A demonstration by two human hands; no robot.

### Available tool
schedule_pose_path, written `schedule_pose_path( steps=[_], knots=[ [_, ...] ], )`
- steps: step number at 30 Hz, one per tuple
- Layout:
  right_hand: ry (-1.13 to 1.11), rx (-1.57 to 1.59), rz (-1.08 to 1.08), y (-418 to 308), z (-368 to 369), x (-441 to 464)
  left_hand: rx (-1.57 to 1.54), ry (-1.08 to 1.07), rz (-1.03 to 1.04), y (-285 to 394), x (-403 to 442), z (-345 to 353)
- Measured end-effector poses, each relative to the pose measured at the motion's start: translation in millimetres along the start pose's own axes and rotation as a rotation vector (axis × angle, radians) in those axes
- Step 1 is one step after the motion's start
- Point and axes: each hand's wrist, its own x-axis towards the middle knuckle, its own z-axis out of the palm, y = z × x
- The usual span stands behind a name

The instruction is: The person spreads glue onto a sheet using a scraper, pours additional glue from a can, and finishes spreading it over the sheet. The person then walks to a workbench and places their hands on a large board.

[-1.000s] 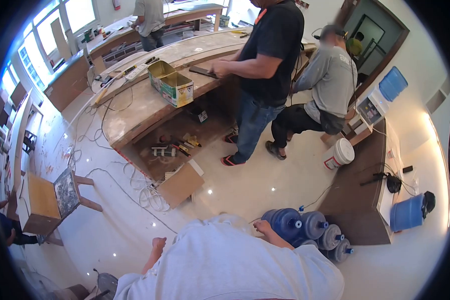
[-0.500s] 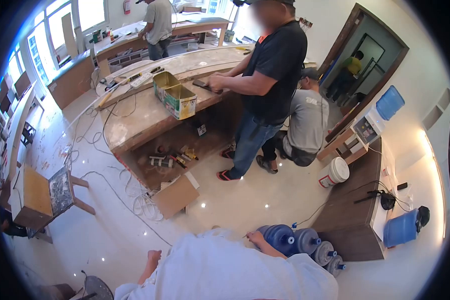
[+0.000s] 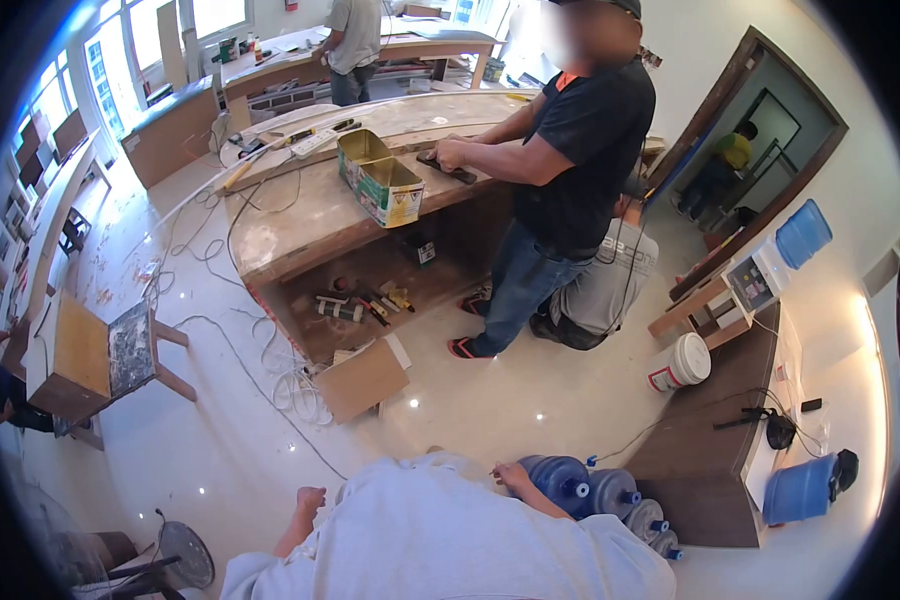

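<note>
My left hand (image 3: 311,497) hangs low beside my white shirt (image 3: 460,535), fingers curled in, with nothing seen in it. On the other side, my right hand (image 3: 511,476) is closed near the blue water jugs (image 3: 558,480); something thin seems to stick out at its fingertips, too small to name. Neither hand touches the workbench. Across the floor, a person in a dark shirt (image 3: 600,130) presses a dark flat tool (image 3: 452,170) on the curved wooden bench (image 3: 280,235), beside a cut-open green and yellow tin (image 3: 382,185).
A person in grey (image 3: 615,280) crouches behind the standing one. A white bucket (image 3: 682,360) and brown cabinet (image 3: 705,440) stand at right. Cables and a cardboard piece (image 3: 362,382) lie on the floor. A stained stool (image 3: 135,350) stands left; a round-topped stand (image 3: 185,553) is near lower left.
My view has turned slightly, so the room appears shifted right. The dark-shirted person's hands have moved a little over the tool. My two hands stay low at my sides.
</note>
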Motion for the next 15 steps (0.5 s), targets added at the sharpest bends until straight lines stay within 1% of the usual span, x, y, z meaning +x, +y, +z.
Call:
schedule_pose_path(
  steps=[1,3,7,8,9,11,14,15],
  knots=[
    [-0.021,-0.030,0.016,-4.4,-1.8,-3.7,-0.119,0.055,-0.119,20.1,-15.4,-1.5],
    [-0.060,-0.089,0.050,-12.0,-5.2,-11.6,-0.094,0.061,-0.151,27.7,-19.3,-2.5],
    [-0.068,-0.062,0.055,-16.7,-7.8,-16.0,-0.117,0.053,-0.232,26.2,-16.4,2.1],
    [-0.068,-0.052,0.049,-16.3,-7.6,-15.8,0.004,-0.005,-0.071,10.3,-5.4,2.9],
    [-0.069,-0.042,0.044,-14.9,-7.0,-16.0,0.123,-0.062,0.089,-26.1,20.9,3.9],
    [-0.057,-0.038,0.058,-5.4,-3.6,-9.1,0.208,-0.119,0.287,-34.8,28.4,4.2],
    [-0.048,-0.062,0.084,-11.1,-3.8,-10.3,0.192,-0.128,0.411,-46.5,30.0,3.5],
    [-0.045,-0.075,0.093,-17.0,-4.9,-15.4,0.243,-0.134,0.460,-51.5,34.0,3.1]
  ],
)
